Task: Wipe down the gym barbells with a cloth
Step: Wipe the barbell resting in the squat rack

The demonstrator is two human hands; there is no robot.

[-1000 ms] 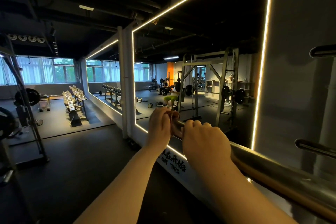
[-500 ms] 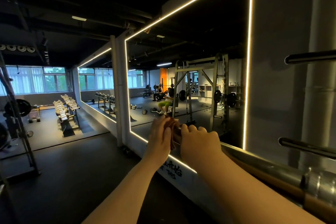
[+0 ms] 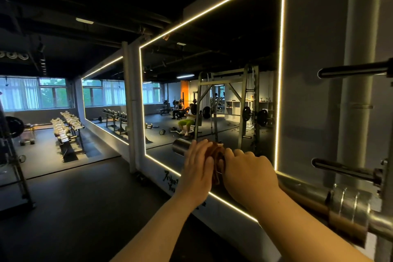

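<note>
The polished steel barbell juts out from the grey metal rack, heavy, rigid and probably slick. A soft brown cloth wraps it near its free end. The left hand presses the cloth with straight, closed fingers, and the right hand curls its fingers around the cloth.

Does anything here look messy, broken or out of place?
Only small things: in the mirror, a few loose weights lie scattered on the floor near the seated person, not stored away. Nothing looks spilled or broken.
</note>
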